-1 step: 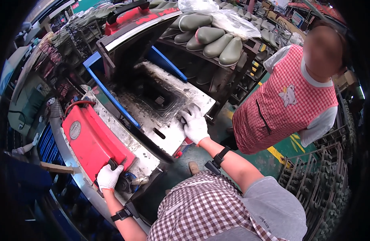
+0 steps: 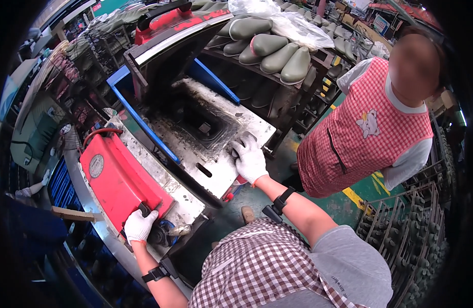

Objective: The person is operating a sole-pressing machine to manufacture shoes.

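My left hand point(image 2: 140, 225), in a white knit glove, is closed round the black handle point(image 2: 144, 208) at the near end of a red machine lid point(image 2: 121, 177), which lies down. My right hand point(image 2: 250, 160), gloved the same way with greyed fingertips, rests on the worn white top plate point(image 2: 221, 174) of the neighbouring machine. Its fingers lie slightly bent on the plate, with no object visible in them. Beside them is a dark, soot-stained recess point(image 2: 203, 123) in that plate. That machine's lid point(image 2: 170, 51) is raised, its dark underside facing me.
Blue guards point(image 2: 144, 118) flank the recess. Behind stands a rack with several grey-green boot-shaped pieces point(image 2: 277, 54) and clear plastic point(image 2: 298, 28). A person in a red checked apron point(image 2: 359, 118) stands at the right. A rack point(image 2: 411, 231) of small parts fills the lower right.
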